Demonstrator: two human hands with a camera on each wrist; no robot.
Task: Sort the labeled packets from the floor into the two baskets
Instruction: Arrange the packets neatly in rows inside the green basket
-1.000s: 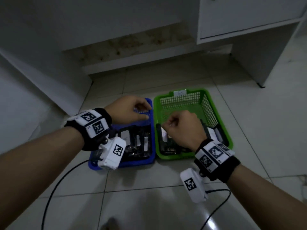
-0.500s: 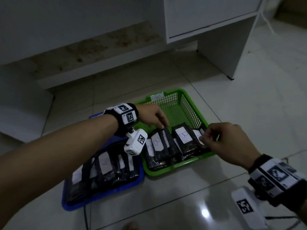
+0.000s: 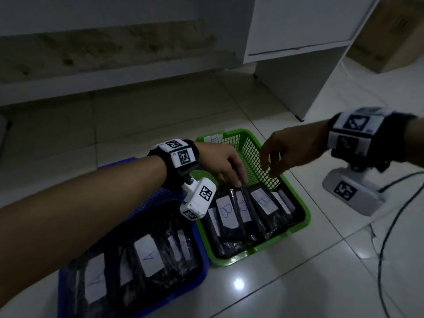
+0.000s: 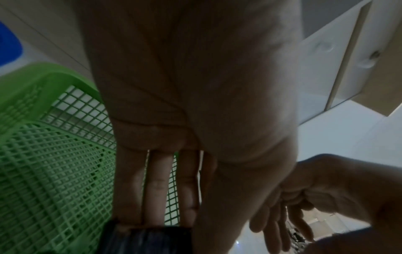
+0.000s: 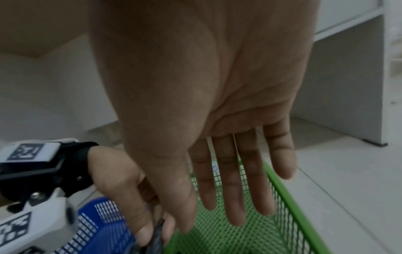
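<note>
1. Green basket (image 3: 296,200) stood on the tiled floor (image 3: 298,283), touching the blue basket (image 3: 68,271) on its left.
2. Green basket held a row of dark packets with white labels marked B (image 3: 226,211); blue basket held dark packets labelled A (image 3: 149,255). Packets stood on edge, leaning.
3. Left hand (image 3: 222,165) reached into the green basket. Thumb and fingers (image 5: 141,228) pinched the top edge of one dark packet (image 3: 246,198) in the B row.
4. Right hand (image 3: 291,150) hovered above the green basket's right wall, palm down, fingers (image 5: 230,189) straight, slightly spread, holding nothing.
5. White cabinet (image 3: 298,26) stood behind the baskets; a black cable (image 3: 390,226) lay on the floor at right.
</note>
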